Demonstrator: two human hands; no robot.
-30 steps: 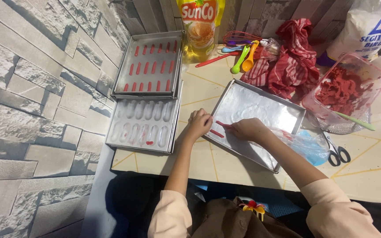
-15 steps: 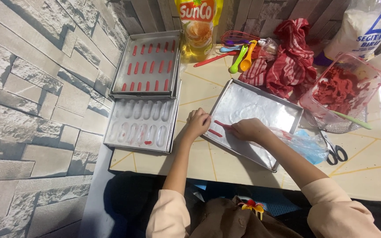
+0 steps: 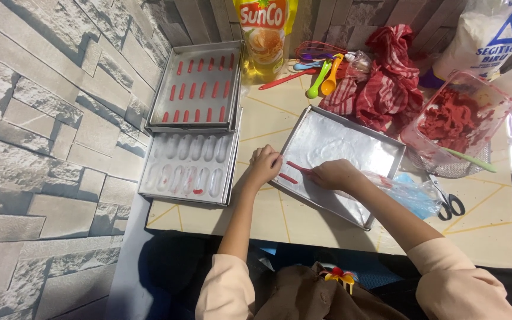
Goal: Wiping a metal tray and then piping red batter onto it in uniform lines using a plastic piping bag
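A metal baking tray (image 3: 351, 145) lined with pale paper lies slantwise on the tiled table in front of me. Two short red strips of batter (image 3: 288, 178) sit at its near left corner. My left hand (image 3: 265, 165) rests with curled fingers on the tray's left edge. My right hand (image 3: 333, 173) grips a clear piping bag (image 3: 404, 191) whose tip touches the upper red strip. The bag trails off to the right under my forearm.
A tray (image 3: 200, 89) with rows of red strips and a tray (image 3: 188, 166) with an oval mould sit at left by the stone wall. A tub of red batter (image 3: 454, 118), red cloth (image 3: 380, 89), coloured spoons (image 3: 324, 77), oil pouch (image 3: 263, 35) and scissors (image 3: 448, 204) surround the tray.
Almost nothing differs. My right hand has shifted slightly along the upper red strip on the tray; my left hand stays on the tray's edge.
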